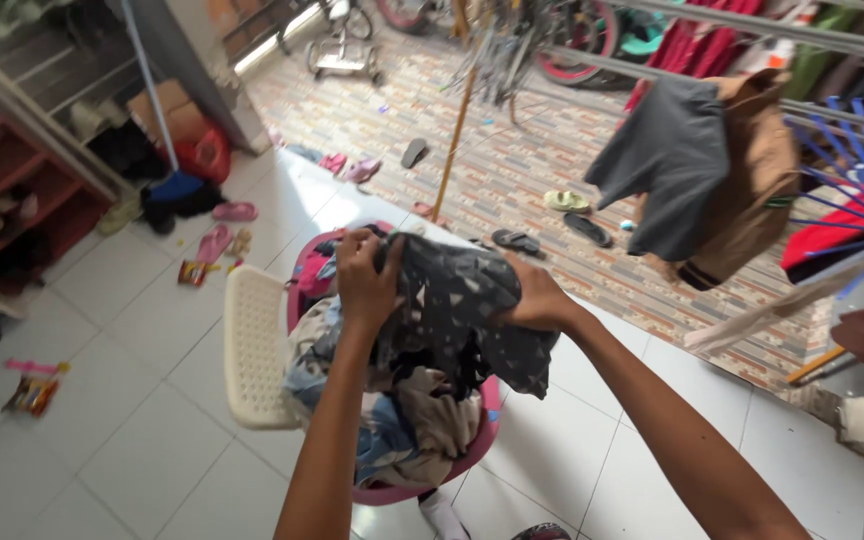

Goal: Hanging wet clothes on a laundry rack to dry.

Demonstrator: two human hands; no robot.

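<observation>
White tiled floor (132, 440) mostly open at left and lower right; patterned mat edge runs diagonally beyond. Pink laundry basket (472, 455), heaped with clothes, stands on the tiles, a cream perforated plastic stool (252, 350) touching its left rim. Dark grey patterned garment (462, 310) held above the heap. Left hand (364, 280) and right hand (534, 300): each grip clamped on garment's upper edge. Small colourful flat packets (32, 395) at far left; another (192, 272) near pink sandals.
</observation>
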